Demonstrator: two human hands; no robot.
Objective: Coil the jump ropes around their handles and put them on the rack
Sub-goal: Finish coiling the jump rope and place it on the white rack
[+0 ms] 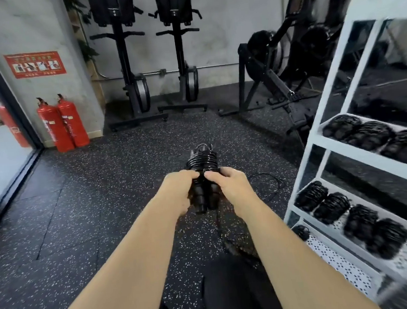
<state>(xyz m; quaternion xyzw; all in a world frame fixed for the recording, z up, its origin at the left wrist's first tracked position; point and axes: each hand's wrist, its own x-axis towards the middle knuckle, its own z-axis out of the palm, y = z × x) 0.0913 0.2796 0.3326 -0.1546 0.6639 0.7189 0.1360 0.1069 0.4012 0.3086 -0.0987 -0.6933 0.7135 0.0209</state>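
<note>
Black coiled jump rope point(201, 164) held by left hand point(178, 193), right hand point(231, 186), white rack point(358, 153) near, blurred bundles point(366, 135), probably ropes.

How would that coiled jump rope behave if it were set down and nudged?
The jump rope probably feels stiff, since it is wound around two rigid handles. Those lie side by side, so it likely rests flat rather than rolling, like the bundles on the white rack. Its glossy turns may slip and loosen if released.
</note>
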